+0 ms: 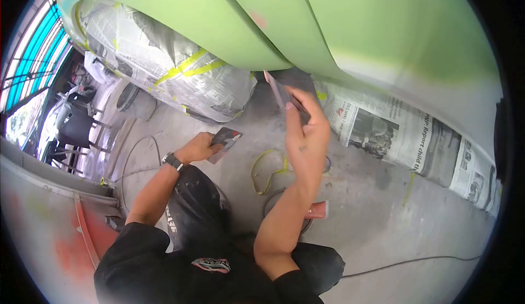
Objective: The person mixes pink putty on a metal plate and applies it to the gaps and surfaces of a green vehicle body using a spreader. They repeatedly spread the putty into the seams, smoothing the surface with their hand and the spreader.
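Observation:
My left hand [198, 148], with a watch at the wrist, is closed on a dark flat plate [221, 137] that carries a small red smear of putty near its far corner. Raised in front of me, my right hand [310, 119] pinches a thin, flat putty spreader [277, 89] between thumb and fingers. The spreader's tip points up toward the lower edge of a light green car body panel [240, 41]. A faint pinkish patch [257, 19] marks the panel above. On the floor, partly behind my right forearm, lies a red tube [317, 210].
Newspaper and yellow tape cover the wheel [164, 58] at left; more newspaper [394, 140] runs below the panel at right. Loose yellow tape [255, 174] and a thin dark hose [410, 261] lie on the concrete floor. Dark chairs [74, 126] stand far left, beside a grey panel [38, 211] with red paint.

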Demonstrator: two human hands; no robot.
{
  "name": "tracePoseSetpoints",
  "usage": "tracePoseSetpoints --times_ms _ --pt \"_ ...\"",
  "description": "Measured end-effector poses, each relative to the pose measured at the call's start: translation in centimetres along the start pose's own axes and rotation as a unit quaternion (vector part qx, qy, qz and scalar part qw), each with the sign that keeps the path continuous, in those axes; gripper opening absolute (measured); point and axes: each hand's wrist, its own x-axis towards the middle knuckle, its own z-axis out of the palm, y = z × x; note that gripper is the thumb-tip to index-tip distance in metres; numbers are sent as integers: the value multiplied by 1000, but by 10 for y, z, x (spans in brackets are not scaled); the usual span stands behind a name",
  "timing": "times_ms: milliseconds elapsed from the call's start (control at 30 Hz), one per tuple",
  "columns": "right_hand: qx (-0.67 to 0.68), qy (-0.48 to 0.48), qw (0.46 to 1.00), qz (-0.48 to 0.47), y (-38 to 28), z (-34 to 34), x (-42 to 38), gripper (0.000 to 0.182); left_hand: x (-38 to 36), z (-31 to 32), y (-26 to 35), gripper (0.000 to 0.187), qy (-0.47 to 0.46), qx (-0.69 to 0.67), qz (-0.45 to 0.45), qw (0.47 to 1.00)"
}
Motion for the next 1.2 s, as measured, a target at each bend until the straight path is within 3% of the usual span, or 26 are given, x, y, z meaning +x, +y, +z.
tracePoseSetpoints --times_ms 133,367,767,1200 --pt "-35 31 997 -67 -3 15 21 26 9 4 -19 29 14 -62 0 998" --pt "-127 99 977 -143 -6 45 41 31 2 0 -29 31 8 -14 2 1000" --pt "-174 211 948 -162 -11 75 44 30 1 -5 -32 35 8 -10 6 1000" --pt "-199 193 955 -109 -11 79 43 28 1 1 -48 32 -5 -31 18 999"
